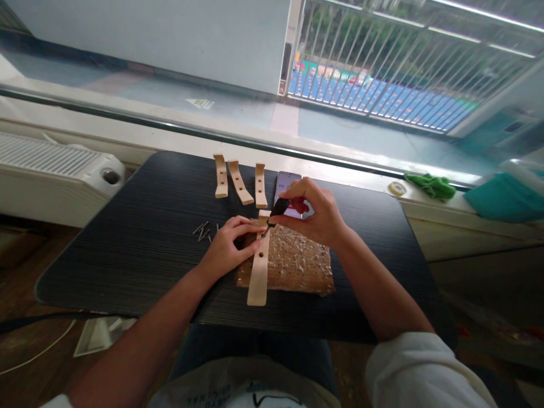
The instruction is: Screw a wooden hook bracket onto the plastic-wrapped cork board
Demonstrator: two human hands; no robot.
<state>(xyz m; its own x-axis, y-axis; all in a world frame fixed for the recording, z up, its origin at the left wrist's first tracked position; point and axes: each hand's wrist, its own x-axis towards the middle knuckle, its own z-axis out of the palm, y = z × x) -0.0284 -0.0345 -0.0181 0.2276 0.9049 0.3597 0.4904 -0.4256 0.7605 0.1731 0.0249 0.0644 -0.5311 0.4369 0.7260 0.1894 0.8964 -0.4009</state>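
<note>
A pale wooden strip [259, 272] with holes lies lengthwise over the left edge of a brown speckled board [297, 263] on the black table [140, 238]. My left hand [227, 246] is closed, its fingers pressing the strip's upper part against the board. My right hand [317, 212] is closed on a small dark tool [276, 211] whose tip points down at the strip's top end. Loose metal nails or screws [204, 231] lie just left of my left hand.
Three more curved wooden strips [238, 181] lie at the table's far edge, beside a phone [289, 190]. A white radiator [55, 164] is at the left. On the sill at the right are a tape roll [397, 188], green cloth [431, 186] and a teal bag [505, 195].
</note>
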